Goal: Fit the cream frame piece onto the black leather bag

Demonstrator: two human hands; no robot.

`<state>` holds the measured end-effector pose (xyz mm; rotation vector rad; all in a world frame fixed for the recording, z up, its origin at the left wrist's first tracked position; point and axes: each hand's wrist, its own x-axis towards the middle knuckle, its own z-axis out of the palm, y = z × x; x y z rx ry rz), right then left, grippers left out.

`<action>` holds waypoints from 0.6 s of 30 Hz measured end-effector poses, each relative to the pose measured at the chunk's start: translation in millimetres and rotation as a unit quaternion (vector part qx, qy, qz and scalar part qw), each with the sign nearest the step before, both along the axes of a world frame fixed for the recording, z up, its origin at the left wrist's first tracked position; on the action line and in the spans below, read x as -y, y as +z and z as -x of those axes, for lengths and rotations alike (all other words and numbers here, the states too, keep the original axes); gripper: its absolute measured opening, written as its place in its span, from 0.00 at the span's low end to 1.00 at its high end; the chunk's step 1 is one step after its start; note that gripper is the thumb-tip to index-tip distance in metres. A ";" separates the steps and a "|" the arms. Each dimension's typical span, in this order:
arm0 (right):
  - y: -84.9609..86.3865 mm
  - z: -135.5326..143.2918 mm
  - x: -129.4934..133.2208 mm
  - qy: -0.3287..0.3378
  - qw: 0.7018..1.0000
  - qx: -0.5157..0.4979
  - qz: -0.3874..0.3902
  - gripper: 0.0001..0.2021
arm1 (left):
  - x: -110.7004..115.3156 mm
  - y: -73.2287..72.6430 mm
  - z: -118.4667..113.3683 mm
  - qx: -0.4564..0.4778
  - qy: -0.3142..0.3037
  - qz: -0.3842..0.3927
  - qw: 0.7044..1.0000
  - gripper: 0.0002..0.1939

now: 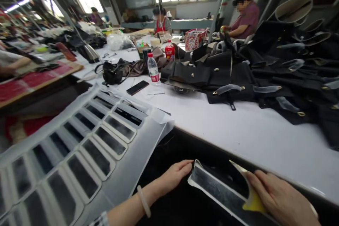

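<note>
Down low, below the front edge of the white table [238, 130], a long dark strip [219, 192] with a pale border is held between two hands. The left hand [176, 176] is seen at the strip's near end, with its fingertips laid on the pale corner; the fingers are stretched out and only lightly bent, so the strip is touched more than gripped. A pale bangle [143, 201] is worn on that wrist. The right hand [280, 199] is closed on a yellow scraper [250, 192], which is pressed against the far part of the strip. How tightly it is held cannot be told, as the fingers are partly hidden.

To the left, a big white sheet [87, 155] with rows of dark strips stuck on it is spread out, and it hangs over the table's edge. Farther back, a black phone [137, 87], a clear water bottle [153, 67] with a red cap and a small black bag [112, 73] are seen. Piles of black bag parts [265, 74] are heaped on the right side. Other people are seated at the far end of the table.
</note>
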<state>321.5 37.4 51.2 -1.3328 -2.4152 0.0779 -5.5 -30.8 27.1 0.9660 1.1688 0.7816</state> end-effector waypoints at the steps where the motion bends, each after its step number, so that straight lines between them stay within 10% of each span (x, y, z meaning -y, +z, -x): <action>1: 3.0 18.5 -8.8 0.023 0.999 0.029 0.024 0.24 | 1.3 -3.0 -2.6 0.009 0.010 0.002 1.000 0.28; 8: 3.3 104.0 -45.4 0.155 0.980 0.120 0.032 0.20 | 5.3 -12.9 -9.8 0.076 0.075 0.032 0.994 0.23; 14: -3.5 118.3 -56.0 0.218 0.969 0.112 0.030 0.18 | -12.3 -35.4 -17.3 0.137 0.129 0.152 0.970 0.27; 18: -4.4 119.2 -57.6 0.221 0.970 0.103 0.019 0.18 | -36.3 -64.6 -23.8 0.154 0.057 0.208 0.964 0.22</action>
